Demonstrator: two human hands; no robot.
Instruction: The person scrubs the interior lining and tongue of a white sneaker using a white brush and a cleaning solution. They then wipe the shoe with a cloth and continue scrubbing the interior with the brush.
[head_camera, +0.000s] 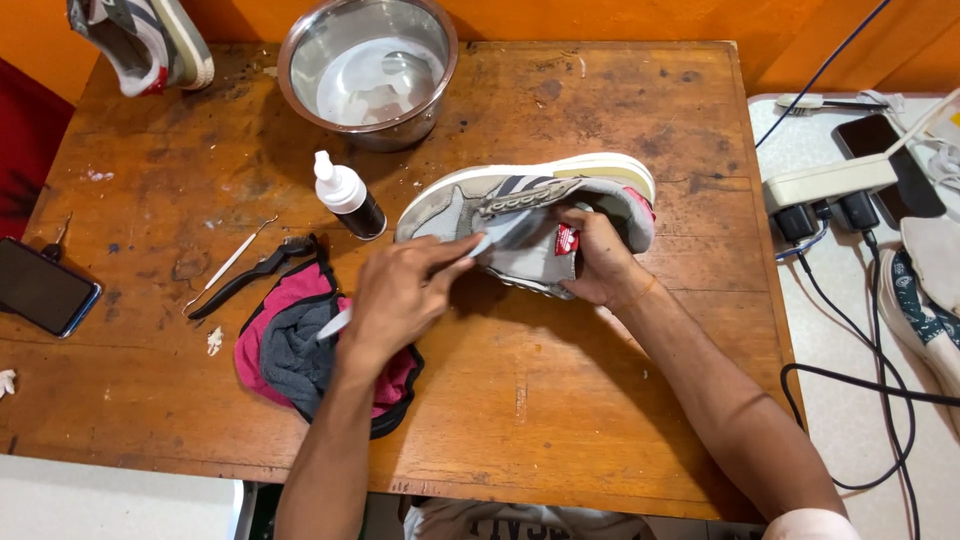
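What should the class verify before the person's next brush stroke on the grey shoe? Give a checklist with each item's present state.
1. Grey shoe gripped by right hand: ok.
2. Brush held in left hand: ok.
3. Brush head touching the shoe: ok.
4. Steel bowl holds liquid: ok.
5. Bottle capped: ok.
6. Cloth close to left hand: ok.

Bright, even, warm light; sharp focus, soft shadows.
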